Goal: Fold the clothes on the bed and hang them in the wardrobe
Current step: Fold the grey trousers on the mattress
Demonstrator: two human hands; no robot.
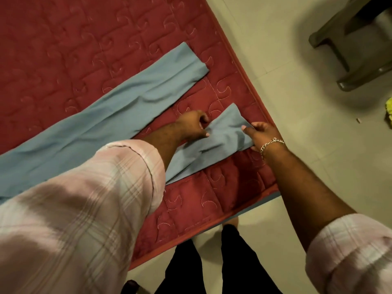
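Observation:
Light blue trousers [118, 115] lie spread on the red quilted bed [74, 49], their two legs pointing toward the bed's corner. The far leg lies flat and smooth. The near leg [222, 134] is creased near its hem. My left hand [194, 127] pinches the left edge of that near leg, fingers curled on the cloth. My right hand [261, 134], with a chain bracelet on the wrist, grips the leg's right edge between thumb and fingers. The waist end of the trousers is hidden under my left sleeve.
The bed's corner [273, 183] juts out just under my right forearm, with pale tiled floor [286, 71] beyond it. A dark plastic stool [356, 49] stands at the upper right. Something yellow [389, 111] lies at the right edge. My legs in black trousers [212, 262] stand against the bed.

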